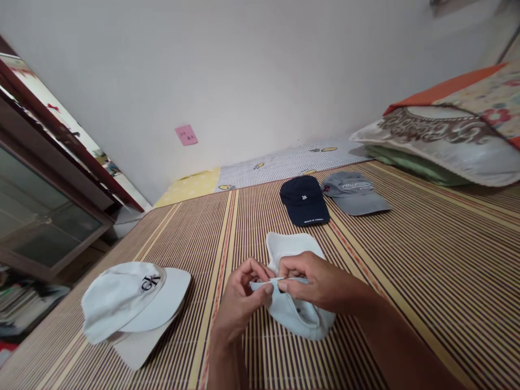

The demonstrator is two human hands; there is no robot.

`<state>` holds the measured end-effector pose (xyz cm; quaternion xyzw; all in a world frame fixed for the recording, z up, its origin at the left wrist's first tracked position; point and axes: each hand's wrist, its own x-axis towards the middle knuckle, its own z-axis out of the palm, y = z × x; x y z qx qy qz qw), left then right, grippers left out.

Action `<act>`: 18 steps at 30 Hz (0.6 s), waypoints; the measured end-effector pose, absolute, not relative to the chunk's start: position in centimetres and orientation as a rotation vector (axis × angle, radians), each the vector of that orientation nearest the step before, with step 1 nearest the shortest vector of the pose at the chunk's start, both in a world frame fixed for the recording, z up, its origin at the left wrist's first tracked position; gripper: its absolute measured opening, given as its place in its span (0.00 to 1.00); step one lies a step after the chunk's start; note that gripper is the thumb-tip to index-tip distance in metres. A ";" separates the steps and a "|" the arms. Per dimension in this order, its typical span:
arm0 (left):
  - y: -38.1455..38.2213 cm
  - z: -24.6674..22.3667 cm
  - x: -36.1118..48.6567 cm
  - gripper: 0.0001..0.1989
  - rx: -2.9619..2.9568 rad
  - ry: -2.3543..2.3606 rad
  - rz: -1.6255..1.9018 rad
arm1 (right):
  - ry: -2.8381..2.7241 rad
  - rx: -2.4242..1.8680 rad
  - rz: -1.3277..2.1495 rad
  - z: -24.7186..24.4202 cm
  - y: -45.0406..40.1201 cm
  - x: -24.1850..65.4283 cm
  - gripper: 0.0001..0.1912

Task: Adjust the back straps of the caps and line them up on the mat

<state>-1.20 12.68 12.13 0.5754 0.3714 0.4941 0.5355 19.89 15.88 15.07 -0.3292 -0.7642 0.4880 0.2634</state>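
A pale blue-white baseball cap point(294, 319) lies on the striped bamboo mat in front of me, its brim pointing away and its back opening toward me. My left hand point(244, 292) pinches the left end of the cap's back strap between thumb and fingers. From the right, my right hand point(311, 279) pinches the same strap close to the left fingertips. The fingers hide the strap's fastening. Off to the left, a white cap point(122, 298) with dark letters rests on top of another pale cap point(142, 341), of which mostly the brim shows.
Beyond my hands sit a navy cap point(303, 197) and a grey cap point(355, 192), side by side. Pillows point(442, 138) are piled at the back right. A grey wall point(252, 70) with a pink note point(186, 135) stands behind. A glass-fronted cabinet point(49, 227) is at the left.
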 end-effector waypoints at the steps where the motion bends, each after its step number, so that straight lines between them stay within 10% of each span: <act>1: 12.7 12.2 -1.1 0.13 1.359 0.882 1.180 | -2.061 -0.887 1.307 15.1 15.9 19.8 0.09; 18: 13.0 12.2 -2.4 0.18 1.353 1.075 1.059 | -1.997 -0.838 1.726 13.6 17.7 23.5 0.18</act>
